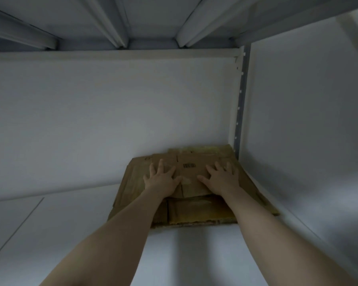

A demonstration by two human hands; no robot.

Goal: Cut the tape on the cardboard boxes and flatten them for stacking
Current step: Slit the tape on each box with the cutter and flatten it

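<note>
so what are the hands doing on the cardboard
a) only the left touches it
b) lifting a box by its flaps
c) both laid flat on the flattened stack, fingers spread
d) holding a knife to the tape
c: the left hand and the right hand both lie palm down, fingers spread, on the flattened cardboard stack; no knife is in view.

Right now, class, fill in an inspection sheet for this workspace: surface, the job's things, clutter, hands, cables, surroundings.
Surface: white shelf, dimly lit.
Job's things: cardboard stack, flattened, in the back right corner; barcode on the top piece; no cutter seen.
Clutter: nothing seen.
Hands: left hand and right hand press flat on the top piece, fingers spread.
Cables: nothing seen.
Surroundings: white wall behind; metal post with holes on the right; upper shelf overhead.
</note>
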